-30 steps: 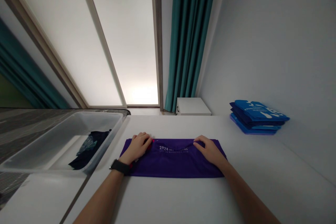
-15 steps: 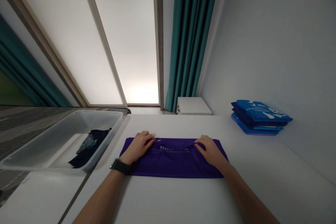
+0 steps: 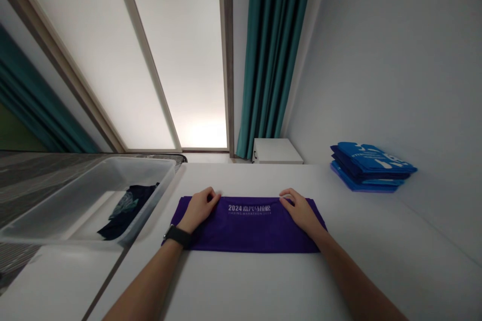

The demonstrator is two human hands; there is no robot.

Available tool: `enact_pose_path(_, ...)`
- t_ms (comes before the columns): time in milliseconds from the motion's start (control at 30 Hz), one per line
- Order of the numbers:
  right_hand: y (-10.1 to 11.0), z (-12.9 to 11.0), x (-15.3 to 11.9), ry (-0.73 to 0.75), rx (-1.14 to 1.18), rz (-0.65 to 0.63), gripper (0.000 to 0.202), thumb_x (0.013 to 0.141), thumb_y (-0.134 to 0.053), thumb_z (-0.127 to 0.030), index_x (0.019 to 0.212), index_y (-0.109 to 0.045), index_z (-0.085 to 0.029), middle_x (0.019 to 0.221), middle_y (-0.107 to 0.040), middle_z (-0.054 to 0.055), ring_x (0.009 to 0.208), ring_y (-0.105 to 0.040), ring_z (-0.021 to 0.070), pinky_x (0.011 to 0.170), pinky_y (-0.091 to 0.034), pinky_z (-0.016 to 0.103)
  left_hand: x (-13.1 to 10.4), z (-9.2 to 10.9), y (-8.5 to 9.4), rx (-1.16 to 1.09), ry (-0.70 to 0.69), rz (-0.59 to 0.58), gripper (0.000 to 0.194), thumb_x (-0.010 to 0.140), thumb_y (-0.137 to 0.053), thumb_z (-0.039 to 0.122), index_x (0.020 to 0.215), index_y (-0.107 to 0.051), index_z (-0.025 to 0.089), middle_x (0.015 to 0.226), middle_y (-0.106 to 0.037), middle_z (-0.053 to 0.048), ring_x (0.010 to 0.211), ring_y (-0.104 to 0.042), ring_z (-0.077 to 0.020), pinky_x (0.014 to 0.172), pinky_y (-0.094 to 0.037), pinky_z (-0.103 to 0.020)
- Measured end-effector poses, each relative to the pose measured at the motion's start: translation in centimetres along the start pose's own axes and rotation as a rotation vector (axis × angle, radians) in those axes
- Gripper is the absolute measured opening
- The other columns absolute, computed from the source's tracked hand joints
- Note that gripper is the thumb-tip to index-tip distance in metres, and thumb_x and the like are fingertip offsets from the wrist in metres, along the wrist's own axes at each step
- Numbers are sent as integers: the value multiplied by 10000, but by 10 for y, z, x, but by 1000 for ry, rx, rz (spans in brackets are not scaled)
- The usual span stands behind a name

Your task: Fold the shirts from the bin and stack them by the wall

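We have a purple shirt (image 3: 248, 233) folded into a long flat shape on the white bench (image 3: 241, 286), right in front of us. It has white writing near its far edge. Our left hand (image 3: 199, 208) lies on the left part, with the fingers bent and the tips at the far edge. Our right hand (image 3: 299, 210) is on the right part, half curled, with thumb and finger at that same edge. We cannot tell if either hand pinches the cloth. A black watch (image 3: 178, 235) is on our left wrist.
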State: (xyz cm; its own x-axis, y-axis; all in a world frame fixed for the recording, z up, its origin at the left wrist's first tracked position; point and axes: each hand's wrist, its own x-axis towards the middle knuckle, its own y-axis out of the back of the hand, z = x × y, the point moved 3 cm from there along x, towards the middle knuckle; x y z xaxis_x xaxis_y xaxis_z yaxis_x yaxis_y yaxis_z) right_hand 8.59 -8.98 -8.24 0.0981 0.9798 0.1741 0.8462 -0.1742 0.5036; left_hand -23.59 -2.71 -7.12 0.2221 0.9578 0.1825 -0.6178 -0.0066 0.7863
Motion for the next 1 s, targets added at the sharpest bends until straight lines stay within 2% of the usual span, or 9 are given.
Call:
enact_pose_path(67,-3,4,1,26,-205,2,201,868,-486,-330,1003,-590,-224,963,-703,57,938,-647,230,855,-463,365,1,-2,-3,-9,18,20,239,881,-504,404,731,-516,219,652,-613,17,619,-574,-170,595,-370,-265)
enact_pose_path(167,-9,3,1,115,-477,-54,213,912,-437,-270,1034,-603,-220,1023,-706,76,986,-644,234,894,-448,371,3,-1,-7,24,-24,22,99,896,-493,300,870,-541,218,742,-660,1,685,-610,-177,641,-400,-269)
enact_pose_path(300,-10,-1,-1,193,-646,-89,232,947,-395,-230,1017,-615,-211,1003,-710,81,970,-651,219,878,-456,342,3,5,-9,142,-118,19,148,942,-422,252,949,-565,210,855,-676,-44,792,-626,-205,713,-433,-305)
enact_pose_path(400,-8,-3,-1,220,-663,-90,249,958,-378,-229,1006,-621,-206,1011,-704,81,948,-653,215,855,-466,335,0,10,-7,232,-175,14,193,954,-415,257,932,-597,197,911,-656,-68,828,-611,-211,774,-443,-335)
enact_pose_path(567,-4,-12,2,277,-672,-113,290,985,-344,-262,980,-628,-203,971,-676,80,947,-625,202,869,-452,324,-5,25,-2,345,-284,4,320,992,-367,368,930,-639,210,949,-626,-66,922,-562,-227,855,-403,-386)
enact_pose_path(767,-14,-37,6,417,-792,-258,200,962,-465,-303,965,-633,-194,970,-647,97,929,-598,225,844,-428,334,-2,43,-10,464,-491,-141,273,987,-405,382,974,-624,218,964,-606,-62,949,-542,-227,870,-393,-371)
enact_pose_path(867,-22,-40,14,423,-781,-351,163,954,-498,-288,939,-626,-188,967,-657,87,895,-613,210,810,-423,306,5,43,-13,452,-517,-180,254,987,-415,364,957,-613,208,949,-616,-60,921,-563,-216,852,-412,-347)
enact_pose_path(1000,-29,-34,26,323,-709,-402,205,980,-451,-253,878,-618,-195,876,-694,56,827,-644,187,729,-415,264,13,35,-16,381,-465,-219,269,997,-395,353,907,-602,206,893,-648,-45,833,-605,-197,794,-435,-317)
